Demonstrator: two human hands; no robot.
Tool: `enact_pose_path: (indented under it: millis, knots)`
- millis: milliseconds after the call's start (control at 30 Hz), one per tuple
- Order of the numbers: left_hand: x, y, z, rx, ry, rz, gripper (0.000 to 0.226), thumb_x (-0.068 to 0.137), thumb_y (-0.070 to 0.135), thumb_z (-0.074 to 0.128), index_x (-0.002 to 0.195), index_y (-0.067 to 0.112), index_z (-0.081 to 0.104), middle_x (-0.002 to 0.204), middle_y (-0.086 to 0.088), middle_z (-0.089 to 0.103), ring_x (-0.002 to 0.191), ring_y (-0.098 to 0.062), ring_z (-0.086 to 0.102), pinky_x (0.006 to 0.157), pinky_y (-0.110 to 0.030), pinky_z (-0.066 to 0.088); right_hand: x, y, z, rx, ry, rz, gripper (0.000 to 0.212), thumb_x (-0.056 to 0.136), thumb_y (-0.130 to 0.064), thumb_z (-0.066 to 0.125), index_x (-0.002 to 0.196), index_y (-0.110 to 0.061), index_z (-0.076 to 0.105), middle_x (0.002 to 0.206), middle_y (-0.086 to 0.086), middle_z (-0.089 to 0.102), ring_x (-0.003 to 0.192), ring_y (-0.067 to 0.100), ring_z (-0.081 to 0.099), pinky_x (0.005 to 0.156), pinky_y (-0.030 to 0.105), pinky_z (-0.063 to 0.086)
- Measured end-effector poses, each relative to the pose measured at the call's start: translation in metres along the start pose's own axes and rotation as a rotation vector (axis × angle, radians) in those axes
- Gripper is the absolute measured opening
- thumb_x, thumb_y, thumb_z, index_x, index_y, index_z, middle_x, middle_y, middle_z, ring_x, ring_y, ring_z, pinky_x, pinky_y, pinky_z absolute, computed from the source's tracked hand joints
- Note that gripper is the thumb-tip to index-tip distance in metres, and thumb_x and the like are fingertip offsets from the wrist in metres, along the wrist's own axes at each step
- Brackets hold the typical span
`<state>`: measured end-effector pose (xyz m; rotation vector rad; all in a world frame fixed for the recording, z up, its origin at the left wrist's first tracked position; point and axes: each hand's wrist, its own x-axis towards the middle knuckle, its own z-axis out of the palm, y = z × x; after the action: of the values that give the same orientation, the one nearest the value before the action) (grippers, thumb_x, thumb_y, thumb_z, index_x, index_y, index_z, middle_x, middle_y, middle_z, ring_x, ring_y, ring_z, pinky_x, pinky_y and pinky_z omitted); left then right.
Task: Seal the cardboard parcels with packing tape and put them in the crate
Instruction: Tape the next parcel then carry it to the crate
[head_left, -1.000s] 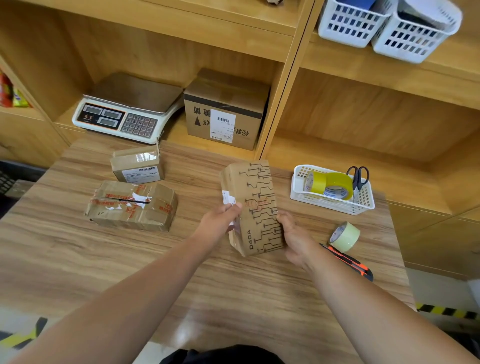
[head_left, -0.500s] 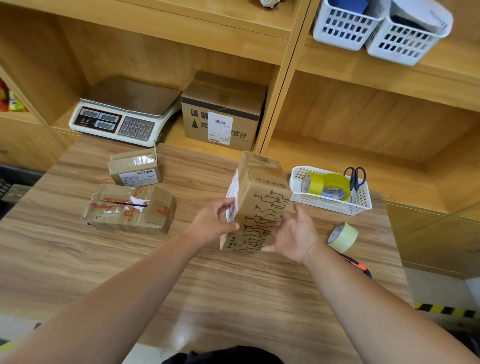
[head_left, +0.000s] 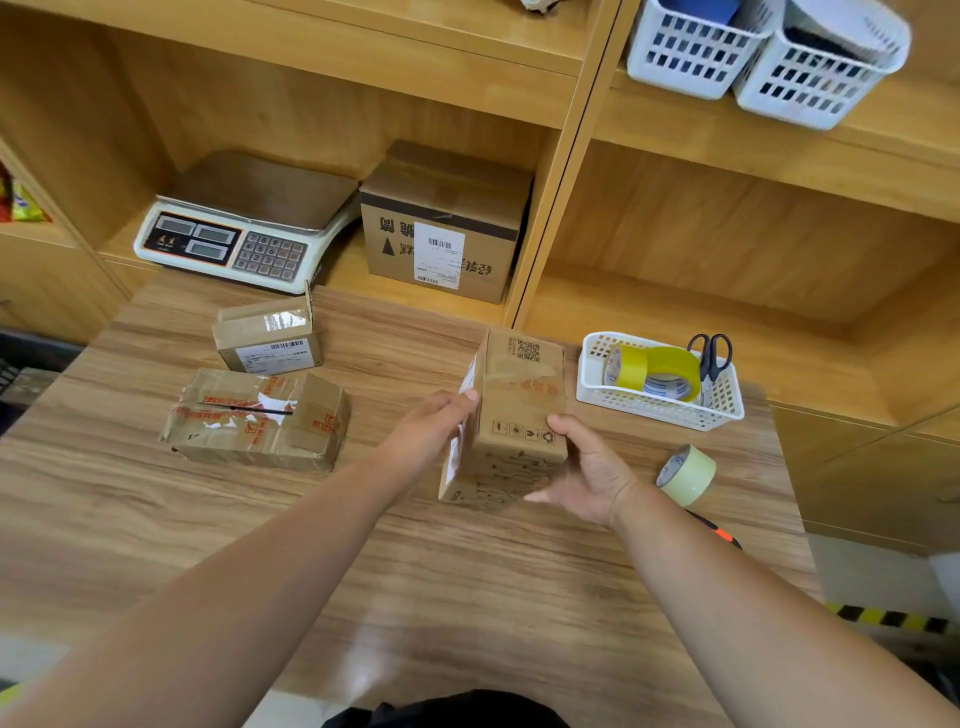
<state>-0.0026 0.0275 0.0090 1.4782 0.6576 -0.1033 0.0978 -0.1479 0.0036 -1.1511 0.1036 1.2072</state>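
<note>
Slippage looks the main danger: the printed parcel (head_left: 519, 410), just left of the white basket (head_left: 660, 410), is held tilted over the table (head_left: 467, 597). The left hand (head_left: 434, 434) grips its side, the right hand (head_left: 587, 473) cups its lower corner, and glossy old tape offers little purchase. The pale tape roll (head_left: 685, 474), just in front of the basket, could roll away if nudged. Table: smooth wood-grain laminate. Crumpled parcel (head_left: 260, 421), well left of the basket: soft dented board, torn tape. Basket: rigid perforated plastic.
</note>
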Motion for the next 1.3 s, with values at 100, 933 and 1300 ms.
enact_pose_path:
  millis: [100,933,1300]
  knots:
    - [0.003,-0.003,0.002,0.036,0.019,0.032,0.041,0.082,0.061,0.059,0.103,0.027,0.061,0.11,0.008,0.063,0.108,-0.013,0.057,0.1,-0.041,0.044,0.0,-0.001,0.0,0.006,0.034,0.003,0.04,0.072,-0.02,0.068,0.112,-0.019,0.062,0.102,0.007,0.07,0.105,0.028,0.06,0.1,0.056,0.039]
    - [-0.002,-0.013,0.0,-0.05,-0.188,-0.009,0.102,0.063,0.062,0.076,0.143,0.02,0.03,0.144,0.005,0.045,0.13,-0.012,0.04,0.115,-0.041,0.025,0.005,-0.004,-0.006,0.001,0.162,-0.118,0.047,0.063,-0.002,0.067,0.108,-0.011,0.057,0.095,0.012,0.07,0.086,0.024,0.065,0.074,0.035,0.05]
    - [0.004,-0.028,0.01,-0.063,-0.082,-0.075,0.105,0.078,0.005,0.074,0.152,0.027,0.003,0.148,0.011,0.04,0.136,-0.014,0.036,0.108,-0.037,0.028,0.012,0.008,-0.004,-0.217,0.314,-0.176,0.072,0.072,0.02,0.061,0.13,-0.02,0.049,0.118,0.004,0.064,0.103,0.02,0.061,0.073,0.033,0.05]
